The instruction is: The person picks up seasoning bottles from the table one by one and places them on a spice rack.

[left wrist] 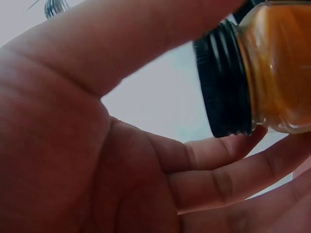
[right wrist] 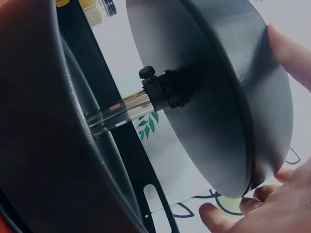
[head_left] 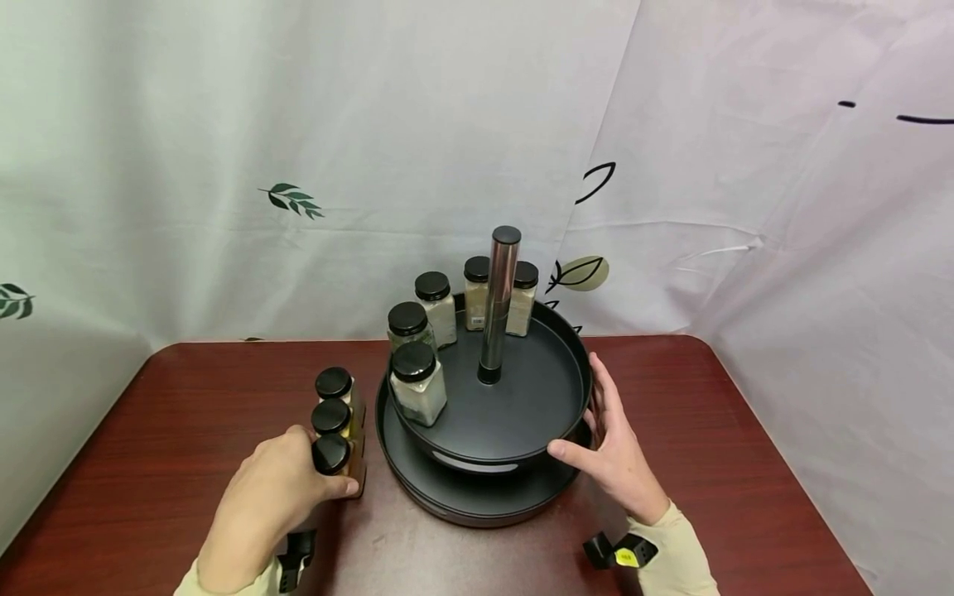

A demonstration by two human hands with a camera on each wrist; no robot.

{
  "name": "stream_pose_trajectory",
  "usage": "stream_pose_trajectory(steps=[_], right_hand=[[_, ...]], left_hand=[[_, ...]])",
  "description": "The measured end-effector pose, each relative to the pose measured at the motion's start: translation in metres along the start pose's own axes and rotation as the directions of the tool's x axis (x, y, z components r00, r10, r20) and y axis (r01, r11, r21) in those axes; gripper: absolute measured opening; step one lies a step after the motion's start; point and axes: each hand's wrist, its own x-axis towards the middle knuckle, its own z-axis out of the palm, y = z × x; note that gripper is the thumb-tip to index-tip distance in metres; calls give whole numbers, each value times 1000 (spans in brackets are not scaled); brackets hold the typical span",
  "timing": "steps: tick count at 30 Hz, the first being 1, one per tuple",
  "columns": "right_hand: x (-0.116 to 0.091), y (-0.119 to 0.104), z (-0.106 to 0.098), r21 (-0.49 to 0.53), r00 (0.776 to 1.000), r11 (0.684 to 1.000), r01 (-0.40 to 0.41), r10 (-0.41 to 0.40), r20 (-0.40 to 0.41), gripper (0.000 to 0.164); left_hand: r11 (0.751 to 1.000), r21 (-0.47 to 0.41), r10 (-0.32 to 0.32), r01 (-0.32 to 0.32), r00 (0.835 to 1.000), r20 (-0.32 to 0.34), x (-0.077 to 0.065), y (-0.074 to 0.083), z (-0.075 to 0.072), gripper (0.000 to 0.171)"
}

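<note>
My left hand (head_left: 268,488) pinches the nearest of three spice jars standing in a row on the left, thumb on its near side. This spice jar (left wrist: 282,68) has a black screw lid and orange contents. My right hand (head_left: 622,463) rests spread against the right side of a black two-tier turntable, its thumb at the rim of the upper tray (head_left: 532,397) and the other fingers along the wall. Several black-lidded jars (head_left: 419,385) stand around the left and back of that tray. A metal post (head_left: 501,306) rises from its middle.
Beneath the upper tray sits the wider lower tray (head_left: 477,501). The turntable stands on a reddish-brown table (head_left: 715,463), just right of the row of jars. A white curtain (head_left: 447,124) with leaf prints hangs behind the table's back edge.
</note>
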Motion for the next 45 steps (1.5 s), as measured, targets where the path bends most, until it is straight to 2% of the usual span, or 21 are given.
stream_pose_trajectory(steps=[8, 14, 20, 32, 37, 45], right_hand=[[0, 0, 4, -16, 1000, 1000, 15, -15, -12, 118], [-1, 1, 6, -33, 1000, 999, 13, -14, -25, 120], [-1, 1, 6, -44, 1000, 999, 10, -11, -28, 121], [-1, 2, 6, -67, 1000, 998, 0, -2, -24, 121], [-2, 1, 6, -85, 1000, 996, 3, -5, -22, 121], [-2, 2, 6, -83, 1000, 997, 11, -13, -19, 121]], left_hand=[[1000, 13, -13, 13, 1000, -6, 2, 0, 3, 53], [998, 27, -56, 56, 998, 3, 2, 4, 5, 60], [997, 30, -64, 65, 998, -13, 2, 8, 9, 60], [1000, -4, -13, 12, 995, -97, 2, 10, 13, 46], [1000, -9, -19, 18, 995, -95, 1, 10, 12, 38], [1000, 30, 0, 3, 995, -101, -3, 11, 11, 42]])
